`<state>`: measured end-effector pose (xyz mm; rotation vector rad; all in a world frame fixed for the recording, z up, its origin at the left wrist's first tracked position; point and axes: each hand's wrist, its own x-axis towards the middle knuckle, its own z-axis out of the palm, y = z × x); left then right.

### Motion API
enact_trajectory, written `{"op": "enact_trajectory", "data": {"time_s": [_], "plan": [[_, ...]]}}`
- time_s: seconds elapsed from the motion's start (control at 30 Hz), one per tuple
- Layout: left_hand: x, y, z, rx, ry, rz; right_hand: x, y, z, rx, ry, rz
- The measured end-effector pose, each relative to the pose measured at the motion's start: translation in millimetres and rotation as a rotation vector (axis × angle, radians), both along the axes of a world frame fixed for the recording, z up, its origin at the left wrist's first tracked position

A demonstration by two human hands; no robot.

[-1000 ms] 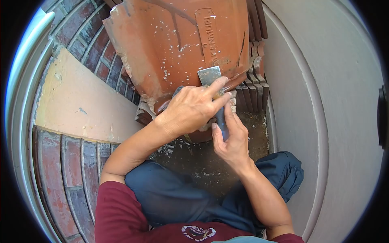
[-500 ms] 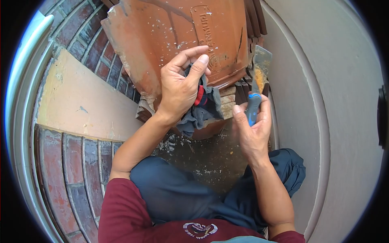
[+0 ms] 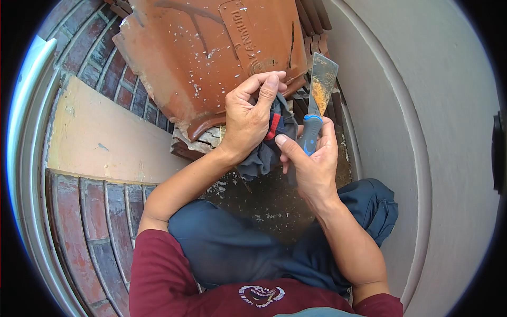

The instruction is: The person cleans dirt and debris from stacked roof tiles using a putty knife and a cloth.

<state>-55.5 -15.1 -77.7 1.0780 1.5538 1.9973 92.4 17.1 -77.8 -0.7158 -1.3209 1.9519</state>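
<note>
My left hand (image 3: 248, 116) grips a bunched dark grey rag with a red patch (image 3: 266, 145) just below the lower edge of a large terracotta roof tile (image 3: 211, 47) speckled with white spots. My right hand (image 3: 311, 161) holds a putty knife (image 3: 317, 100) by its blue and grey handle, with the blade upright and smeared with orange residue. The blade stands just right of the rag, and the two hands are almost touching.
The tile leans on a stack of other tiles (image 3: 311, 31) in a narrow corner. A pale plastered wall (image 3: 422, 132) curves on the right. Brick paving (image 3: 90, 211) and a yellowish slab (image 3: 100, 132) lie on the left. Dirt and white flecks cover the ground (image 3: 264, 201) above my blue trousers.
A second ago the knife blade was pressed on the tile under both hands. The right hand then lifted it off to the right, and the left hand brought the rag up beside it.
</note>
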Motion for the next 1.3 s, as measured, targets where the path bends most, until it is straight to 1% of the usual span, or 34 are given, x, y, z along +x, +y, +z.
{"op": "enact_trajectory", "data": {"time_s": [0.13,0.23,0.33,0.43,0.53,0.63,0.67,0.7,0.77,0.8,0.83,0.9,0.97,1.0,1.03,1.07,1.1,1.17,1.27,1.3], "plan": [[1.6,2.9,-1.3,0.07,-0.002,0.005,4.9,-0.6,4.0,-0.028,0.024,-0.027],[5.1,6.4,-3.7,0.143,0.0,0.049,5.7,-0.7,5.5,-0.037,0.047,-0.06],[-1.1,-1.8,-1.2,0.029,-0.001,-0.046,5.9,-1.0,6.0,-0.053,0.046,-0.059],[-5.0,-4.1,-3.3,0.002,0.002,-0.096,5.7,-2.3,5.8,-0.056,0.041,-0.053],[-4.3,-2.9,-6.4,0.041,0.008,-0.089,6.2,-2.7,5.9,-0.088,0.052,-0.043],[3.7,-4.5,-0.4,-0.009,0.12,-0.057,6.2,-0.9,5.0,-0.137,0.078,-0.08],[3.0,-5.9,1.4,0.005,0.291,-0.097,6.6,0.3,8.9,-0.16,0.084,-0.096],[-0.6,-11.0,1.5,-0.062,0.254,-0.261,7.5,1.8,10.3,-0.205,0.134,-0.107],[-1.3,-11.8,3.3,-0.059,0.47,-0.397,9.7,7.7,8.9,-0.286,0.256,-0.135],[-0.5,-13.6,6.7,-0.096,0.503,-0.468,11.4,13.0,5.7,-0.287,0.285,-0.128],[0.2,-15.3,10.1,-0.133,0.535,-0.538,15.2,16.2,5.9,-0.279,0.251,-0.127],[-11.2,-17.7,19.0,-0.254,0.617,-0.577,19.0,16.2,8.8,-0.274,0.206,-0.122],[-22.5,-22.2,25.1,-0.09,0.741,-0.302,20.3,11.2,20.2,-0.214,0.12,-0.13],[-27.9,-30.5,39.1,-0.14,0.758,-0.134,22.5,9.1,27.9,-0.182,0.077,-0.139],[-38.4,-37.7,53.5,-0.165,0.842,0.035,25.7,8.0,32.4,-0.165,0.092,-0.12],[-62.3,-35.0,58.6,0.099,1.092,0.25,28.9,7.2,35.8,-0.149,0.109,-0.105],[-69.9,-43.6,66.4,0.062,1.207,0.527,32.3,6.2,38.7,-0.136,0.123,-0.093],[-90.0,-44.9,54.3,0.08,1.231,0.829,38.6,6.3,42.3,-0.149,0.143,-0.071],[-83.7,-52.3,2.7,-0.144,1.374,0.816,45.7,8.3,44.5,-0.177,0.182,-0.028],[-70.3,-57.0,-13.4,-0.148,1.324,0.708,48.8,7.7,44.9,-0.181,0.183,-0.014]]}}
